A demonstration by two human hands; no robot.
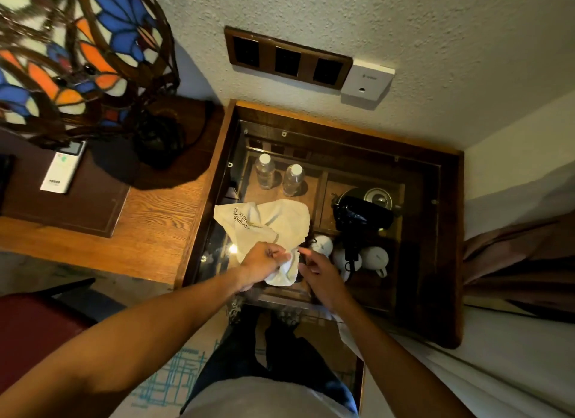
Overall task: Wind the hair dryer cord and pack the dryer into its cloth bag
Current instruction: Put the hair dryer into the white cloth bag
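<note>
A rough, textured pale wall [435, 59] fills the upper view, carrying a dark wooden three-socket panel [287, 58]. Below it, an oak-grained wooden bench [155, 231] is seen beside a glass-topped dark wooden cabinet [448, 231]. A stained-glass lamp shade of blue and orange petals [77, 44] is cut off at the left edge. On the glass lies the crumpled cream cloth bag with dark printed lettering [273, 221], its lower end bunched in the left hand [264, 262], whose grip is clamped on the fabric. The right hand [320, 274] is held just beside the bag with fingers loosely extended; whether it touches the cloth cannot be told. The glossy black plastic hair dryer [361, 215] rests to the right, its cord hard to make out against the dark glass. Two clear plastic water bottles [280, 175] and white ceramic cups [370, 259] are seen beneath the glass.
</note>
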